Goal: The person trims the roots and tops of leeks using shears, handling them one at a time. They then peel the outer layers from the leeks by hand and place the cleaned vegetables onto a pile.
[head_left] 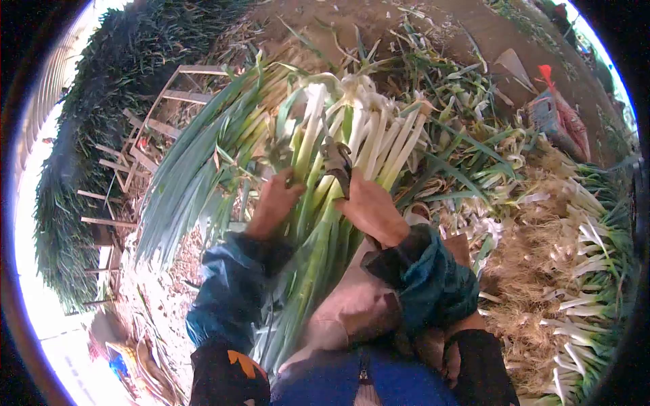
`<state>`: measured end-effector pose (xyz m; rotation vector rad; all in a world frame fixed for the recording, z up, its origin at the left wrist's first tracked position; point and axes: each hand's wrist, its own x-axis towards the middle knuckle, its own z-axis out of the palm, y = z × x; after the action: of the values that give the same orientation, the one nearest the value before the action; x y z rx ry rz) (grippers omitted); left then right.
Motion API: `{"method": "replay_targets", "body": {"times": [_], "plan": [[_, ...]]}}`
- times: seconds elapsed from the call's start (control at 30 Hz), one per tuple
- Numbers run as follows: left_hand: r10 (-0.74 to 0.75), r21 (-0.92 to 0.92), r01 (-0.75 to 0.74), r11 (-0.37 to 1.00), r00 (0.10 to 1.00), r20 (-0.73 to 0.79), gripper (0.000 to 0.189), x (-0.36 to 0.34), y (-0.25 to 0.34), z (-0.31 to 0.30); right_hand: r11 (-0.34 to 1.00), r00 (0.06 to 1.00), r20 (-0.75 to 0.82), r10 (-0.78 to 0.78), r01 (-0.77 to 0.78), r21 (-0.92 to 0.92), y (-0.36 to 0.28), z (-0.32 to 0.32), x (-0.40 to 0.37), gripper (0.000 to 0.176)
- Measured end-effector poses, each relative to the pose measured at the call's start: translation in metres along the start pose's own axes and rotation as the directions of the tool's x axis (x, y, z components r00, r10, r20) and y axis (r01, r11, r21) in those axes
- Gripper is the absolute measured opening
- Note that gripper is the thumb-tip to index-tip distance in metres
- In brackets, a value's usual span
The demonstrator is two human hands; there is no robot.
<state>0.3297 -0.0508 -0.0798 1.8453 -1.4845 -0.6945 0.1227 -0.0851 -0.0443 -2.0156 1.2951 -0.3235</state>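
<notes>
Long green onions with white stalks [378,145] lie in a bundle in front of me, their long green leaves [193,176] spreading to the left. My left hand [274,201] is closed round green stalks at the near side of the bundle. A few centimetres to its right, my right hand [371,208] is closed at a stalk, with a dark, curved tool [336,160] showing at its fingers. Its grip on the tool is partly hidden. More green leaves [308,287] hang below both hands, over my lap.
Wooden frames [162,128] stand at the left beside a long heap of green leaves [68,203]. Rooted onions [575,304] lie in a row at the right. Leaf scraps [447,88] and a red net bag [565,122] lie farther back.
</notes>
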Motion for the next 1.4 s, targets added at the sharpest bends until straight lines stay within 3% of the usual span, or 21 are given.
{"method": "replay_targets", "body": {"times": [0.03, 0.1, 0.17, 0.3, 0.33, 0.43, 0.47, 0.57, 0.67, 0.77, 0.87, 0.97, 1.0, 1.1, 1.17, 1.2, 1.3, 1.4], "plan": [[0.06, -0.088, -0.061, 0.994, 0.998, -0.01, 0.039, 0.011, -0.034, 0.02, 1.0, 0.999, -0.032, -0.006, 0.005, -0.015, 0.006, 0.0, 0.001, 0.046], [0.092, -0.116, -0.089, 0.989, 0.996, 0.023, 0.041, 0.023, -0.022, 0.026, 1.0, 0.997, -0.08, 0.002, -0.004, -0.026, 0.012, -0.006, -0.003, 0.047], [0.041, 0.009, -0.042, 0.999, 0.994, 0.098, 0.042, 0.036, 0.0, 0.028, 1.0, 0.992, -0.124, 0.015, -0.017, -0.023, 0.014, -0.014, -0.007, 0.048], [-0.054, 0.057, 0.048, 0.997, 0.992, 0.111, 0.047, 0.011, 0.014, 0.048, 0.996, 0.993, -0.103, 0.055, -0.062, -0.069, 0.024, -0.011, -0.004, 0.048], [0.048, 0.074, -0.056, 0.996, 0.994, 0.099, 0.048, 0.004, 0.005, 0.053, 0.994, 0.994, -0.084, 0.068, -0.075, -0.082, 0.028, -0.01, -0.001, 0.048], [-0.098, 0.071, 0.084, 0.994, 0.968, 0.23, 0.049, -0.021, 0.01, 0.047, 0.991, 0.991, -0.088, 0.102, -0.109, -0.071, 0.036, -0.004, 0.009, 0.047], [-0.068, -0.055, 0.086, 0.995, 0.96, 0.27, 0.049, -0.027, -0.008, 0.05, 0.991, 0.989, -0.104, 0.108, -0.115, -0.063, 0.036, -0.005, 0.013, 0.047], [-0.013, -0.086, 0.034, 0.996, 0.973, 0.228, 0.049, -0.044, -0.03, 0.058, 0.991, 0.982, -0.16, 0.096, -0.11, -0.082, 0.032, -0.008, 0.017, 0.045], [0.035, -0.142, -0.007, 0.99, 0.981, 0.193, 0.049, -0.054, -0.024, 0.051, 0.985, 0.989, -0.067, 0.132, -0.139, -0.106, 0.034, -0.004, 0.014, 0.044], [-0.123, -0.241, 0.175, 0.955, 0.968, 0.218, 0.048, -0.066, 0.038, 0.017, 0.992, 0.993, -0.052, 0.109, -0.112, -0.063, 0.043, -0.001, 0.016, 0.044], [-0.125, -0.319, 0.158, 0.935, 0.985, 0.12, 0.05, -0.066, 0.068, -0.004, 0.987, 0.985, -0.077, 0.154, -0.157, -0.038, 0.04, -0.005, 0.015, 0.044], [0.017, -0.266, 0.021, 0.964, 0.99, 0.138, 0.053, -0.046, 0.028, 0.031, 0.997, 0.992, -0.108, 0.071, -0.072, -0.004, 0.037, -0.014, 0.011, 0.044], [-0.094, -0.141, 0.139, 0.98, 0.953, 0.288, 0.055, -0.04, 0.027, 0.042, 0.995, 0.992, -0.083, 0.098, -0.098, 0.002, 0.045, -0.012, 0.01, 0.045], [0.065, -0.089, -0.046, 0.995, 0.973, 0.22, 0.051, -0.058, 0.006, 0.079, 0.984, 0.981, -0.076, 0.176, -0.179, -0.024, 0.061, -0.02, 0.013, 0.047], [0.047, -0.131, -0.011, 0.991, 0.96, 0.276, 0.05, -0.066, -0.005, 0.08, 0.965, 0.963, -0.117, 0.242, -0.251, -0.073, 0.05, -0.022, 0.003, 0.049], [0.137, -0.146, -0.102, 0.984, 0.959, 0.247, 0.05, -0.068, -0.014, 0.079, 0.974, 0.969, -0.138, 0.202, -0.214, -0.075, 0.051, -0.024, 0.002, 0.049], [0.19, -0.16, -0.161, 0.974, 0.963, 0.189, 0.05, -0.07, -0.016, 0.076, 0.982, 0.984, -0.126, 0.128, -0.143, -0.126, 0.059, -0.018, 0.004, 0.049], [-0.016, -0.075, 0.034, 0.997, 0.972, 0.236, 0.049, -0.076, -0.006, 0.069, 0.982, 0.99, -0.108, 0.089, -0.105, -0.16, 0.057, -0.014, 0.007, 0.047]]}}
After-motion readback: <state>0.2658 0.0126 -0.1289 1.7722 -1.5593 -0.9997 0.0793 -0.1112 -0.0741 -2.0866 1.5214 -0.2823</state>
